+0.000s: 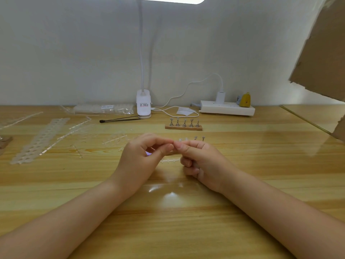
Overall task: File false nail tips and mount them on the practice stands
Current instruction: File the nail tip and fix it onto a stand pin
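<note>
My left hand [141, 157] and my right hand [199, 161] meet fingertip to fingertip over the middle of the wooden table [168, 221]. Between them they pinch something tiny and clear, most likely a false nail tip [173, 145], almost wholly hidden by the fingers. A clear plastic sprue strip [169, 160] lies on the table just under the hands. Behind my right hand stands a row of practice stands [195, 138], some with clear tips on top. A second set of metal practice stands on a wooden base [183, 126] sits farther back.
Clear tip strips and empty sprues [41, 141] lie scattered at the left. At the back are a bag of tips [104, 109], a black stick tool [119, 120], a clip lamp base [143, 104], a white power strip [226, 108] and cardboard [323, 49] at the right.
</note>
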The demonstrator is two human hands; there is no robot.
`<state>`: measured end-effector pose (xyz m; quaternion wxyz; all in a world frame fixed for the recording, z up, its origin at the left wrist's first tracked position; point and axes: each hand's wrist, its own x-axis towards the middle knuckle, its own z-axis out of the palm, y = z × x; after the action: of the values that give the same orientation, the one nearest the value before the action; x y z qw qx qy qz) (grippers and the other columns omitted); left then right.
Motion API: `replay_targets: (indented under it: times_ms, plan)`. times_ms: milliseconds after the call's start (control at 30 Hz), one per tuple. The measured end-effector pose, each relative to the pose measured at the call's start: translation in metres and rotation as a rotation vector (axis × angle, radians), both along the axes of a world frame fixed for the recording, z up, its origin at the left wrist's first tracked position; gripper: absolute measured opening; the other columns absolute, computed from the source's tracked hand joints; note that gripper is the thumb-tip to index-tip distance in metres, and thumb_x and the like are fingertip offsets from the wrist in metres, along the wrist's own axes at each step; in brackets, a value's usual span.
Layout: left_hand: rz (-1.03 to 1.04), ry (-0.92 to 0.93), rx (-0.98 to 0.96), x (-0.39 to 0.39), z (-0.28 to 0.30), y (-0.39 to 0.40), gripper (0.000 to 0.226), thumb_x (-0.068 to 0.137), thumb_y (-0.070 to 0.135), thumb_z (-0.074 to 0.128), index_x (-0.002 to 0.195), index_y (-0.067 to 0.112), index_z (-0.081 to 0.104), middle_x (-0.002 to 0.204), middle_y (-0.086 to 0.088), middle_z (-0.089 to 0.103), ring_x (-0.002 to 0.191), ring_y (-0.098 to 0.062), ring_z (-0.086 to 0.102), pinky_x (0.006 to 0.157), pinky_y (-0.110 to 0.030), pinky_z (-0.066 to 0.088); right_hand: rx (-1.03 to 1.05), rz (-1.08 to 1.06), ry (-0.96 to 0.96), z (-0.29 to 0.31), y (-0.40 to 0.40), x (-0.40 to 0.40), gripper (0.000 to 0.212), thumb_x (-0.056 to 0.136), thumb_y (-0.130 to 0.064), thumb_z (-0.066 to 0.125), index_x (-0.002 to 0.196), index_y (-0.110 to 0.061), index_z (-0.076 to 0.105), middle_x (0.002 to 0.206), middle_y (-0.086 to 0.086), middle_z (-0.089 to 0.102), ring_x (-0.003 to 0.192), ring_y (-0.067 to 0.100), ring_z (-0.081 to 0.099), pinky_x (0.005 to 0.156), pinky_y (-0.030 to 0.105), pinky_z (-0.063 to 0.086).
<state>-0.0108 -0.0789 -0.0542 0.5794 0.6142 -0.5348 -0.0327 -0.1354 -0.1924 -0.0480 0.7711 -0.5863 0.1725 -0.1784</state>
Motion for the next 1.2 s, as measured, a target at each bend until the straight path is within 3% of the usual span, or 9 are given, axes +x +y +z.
replay_targets:
  times_ms: [100,200,300,400,533,633,833,933,1200]
  plan:
    - [0.015,0.09,0.011,-0.003,0.001,0.001,0.027,0.074,0.039,0.068,0.1,0.035,0.068,0.087,0.01,0.07,0.077,-0.016,0.066,0.074,-0.049,0.056,0.041,-0.005,-0.009,0.001,-0.001,-0.001,0.022,0.073,-0.023,0.069,0.089,-0.008,0.067,0.077,-0.002,0.063,0.052,0.005,0.038,0.041,0.015,0.023]
    - [0.072,0.078,0.01,-0.002,0.002,0.002,0.014,0.073,0.035,0.072,0.08,0.023,0.071,0.076,0.004,0.07,0.072,-0.019,0.066,0.072,-0.05,0.054,0.094,-0.037,-0.016,0.003,-0.002,-0.002,0.02,0.074,-0.023,0.068,0.087,-0.008,0.064,0.06,-0.01,0.06,0.05,0.005,0.038,0.039,0.015,0.024]
    - [0.115,-0.03,0.033,0.0,0.0,0.002,0.019,0.077,0.023,0.077,0.068,0.012,0.066,0.068,-0.003,0.066,0.067,-0.019,0.062,0.067,-0.044,0.051,0.116,-0.061,-0.024,0.003,-0.001,-0.001,0.022,0.074,-0.023,0.068,0.089,-0.008,0.063,0.061,-0.01,0.061,0.049,0.005,0.038,0.038,0.015,0.025]
    - [0.119,-0.15,0.049,0.0,-0.002,0.001,0.023,0.079,0.02,0.075,0.065,0.016,0.059,0.064,0.0,0.059,0.062,-0.013,0.054,0.059,-0.028,0.045,0.117,-0.069,-0.03,0.003,0.0,-0.001,0.021,0.074,-0.023,0.069,0.089,-0.009,0.064,0.064,-0.009,0.062,0.05,0.005,0.038,0.039,0.015,0.025]
    - [0.144,-0.232,0.054,-0.003,-0.006,0.001,0.02,0.077,0.043,0.068,0.078,0.026,0.057,0.073,0.01,0.058,0.071,-0.01,0.055,0.062,-0.015,0.043,0.099,-0.071,-0.029,0.003,0.001,0.0,0.023,0.074,-0.024,0.068,0.089,-0.008,0.063,0.059,-0.011,0.06,0.049,0.005,0.038,0.039,0.015,0.025]
    - [0.175,-0.303,0.011,-0.004,-0.006,0.002,0.029,0.075,0.045,0.069,0.098,0.031,0.058,0.086,0.015,0.06,0.077,-0.006,0.057,0.07,-0.004,0.04,0.064,-0.059,-0.02,0.002,0.002,0.0,0.023,0.075,-0.026,0.067,0.088,-0.007,0.064,0.054,-0.011,0.059,0.048,0.004,0.038,0.039,0.015,0.026]
    - [0.169,-0.479,-0.039,0.0,-0.004,0.003,0.022,0.083,0.032,0.071,0.097,0.016,0.071,0.086,0.006,0.067,0.07,-0.007,0.059,0.067,-0.018,0.046,-0.021,-0.024,-0.006,0.0,0.002,-0.001,0.016,0.074,-0.029,0.071,0.077,-0.014,0.073,0.051,-0.008,0.045,0.049,0.006,0.038,0.039,0.015,0.028]
    - [0.142,-0.506,-0.034,0.002,-0.002,0.004,0.023,0.089,0.034,0.059,0.095,0.017,0.073,0.082,0.015,0.063,0.072,-0.005,0.058,0.068,-0.02,0.046,-0.057,-0.061,-0.007,-0.002,0.003,-0.001,0.012,0.08,-0.025,0.071,0.077,-0.013,0.072,0.056,-0.004,0.052,0.051,0.007,0.037,0.039,0.015,0.029]
    - [0.159,-0.477,0.014,0.004,-0.001,0.002,0.023,0.091,0.03,0.055,0.078,0.017,0.069,0.069,0.011,0.062,0.063,-0.011,0.056,0.06,-0.033,0.046,-0.666,-0.273,0.04,-0.006,0.012,-0.005,0.012,0.088,-0.023,0.068,0.087,-0.012,0.071,0.061,0.002,0.05,0.054,0.006,0.042,0.053,0.019,0.036]
